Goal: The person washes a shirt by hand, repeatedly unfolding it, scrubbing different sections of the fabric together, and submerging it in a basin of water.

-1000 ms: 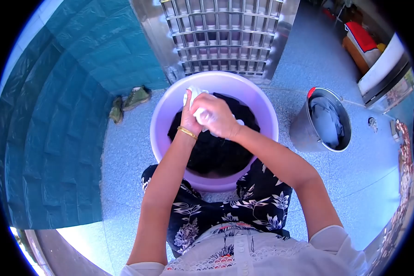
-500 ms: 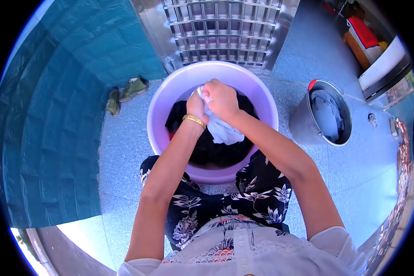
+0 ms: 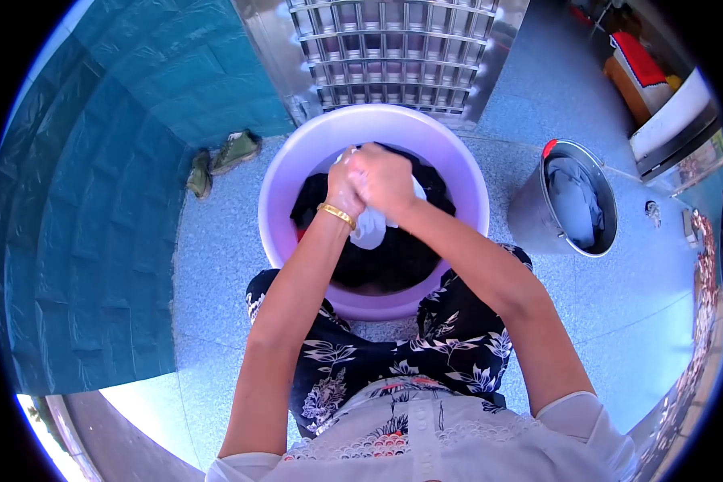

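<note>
Over a round purple basin (image 3: 278, 193), my two hands press together around a wet white cloth (image 3: 370, 231). My left hand (image 3: 344, 185), with a gold bracelet at the wrist, is closed on it from the left. Closed on the same cloth from the right is my right hand (image 3: 384, 181), its fingers partly hidden. A bunched fold of the cloth hangs out below and beside the hands. Dark wet clothes (image 3: 377, 265) fill the basin beneath, and a small red patch shows at their left side.
To the right stands a metal bucket (image 3: 524, 213) holding grey-blue clothes (image 3: 574, 201). A pair of green shoes (image 3: 234, 153) lies by the blue-green wall (image 3: 96, 241). Behind the basin is a barred metal door (image 3: 393, 60). Farther right, a red cloth (image 3: 641, 58) covers a wooden piece of furniture.
My hands have drawn closer together and gathered the cloth tighter, so less of it hangs down. My right hand has turned over the left one. The basin and bucket have stayed put.
</note>
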The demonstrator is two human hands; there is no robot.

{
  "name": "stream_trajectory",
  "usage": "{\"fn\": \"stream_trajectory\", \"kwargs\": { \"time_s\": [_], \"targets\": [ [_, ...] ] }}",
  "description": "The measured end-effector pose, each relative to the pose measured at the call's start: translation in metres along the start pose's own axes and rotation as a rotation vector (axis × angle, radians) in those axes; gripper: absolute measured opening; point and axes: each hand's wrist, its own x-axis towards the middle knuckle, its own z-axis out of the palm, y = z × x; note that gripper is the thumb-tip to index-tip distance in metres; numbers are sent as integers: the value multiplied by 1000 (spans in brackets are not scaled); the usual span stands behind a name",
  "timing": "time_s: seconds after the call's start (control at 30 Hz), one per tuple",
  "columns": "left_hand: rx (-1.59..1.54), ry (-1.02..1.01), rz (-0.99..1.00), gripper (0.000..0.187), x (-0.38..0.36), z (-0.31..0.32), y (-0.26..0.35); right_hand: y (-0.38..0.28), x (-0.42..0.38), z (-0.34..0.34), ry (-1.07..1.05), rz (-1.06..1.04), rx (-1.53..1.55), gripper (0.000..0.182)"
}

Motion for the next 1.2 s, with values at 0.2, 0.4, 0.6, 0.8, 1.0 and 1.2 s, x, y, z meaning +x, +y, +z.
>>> {"fn": "stream_trajectory", "kwargs": {
  "time_s": [0.2,0.4,0.6,0.8,1.0,1.2],
  "targets": [
    [178,-71,24,24,-22,22,5,23,10,2,112,37,-9,17],
    [158,-130,-148,30,-25,32,38,37,24,-19,-443,721,842,45],
    [316,-119,5,40,-30,30,60,28,28,-41,-713,693,987,52],
    [541,-454,135,59,-54,43,61,42,41,-50,-14,761,1526,27],
    [770,-238,1,53,-19,7,49,45,47,-63,227,775,1491,35],
    [-224,-317,69,37,19,-27,21,-27,6,-14,17,10,637,32]
  ]
}}
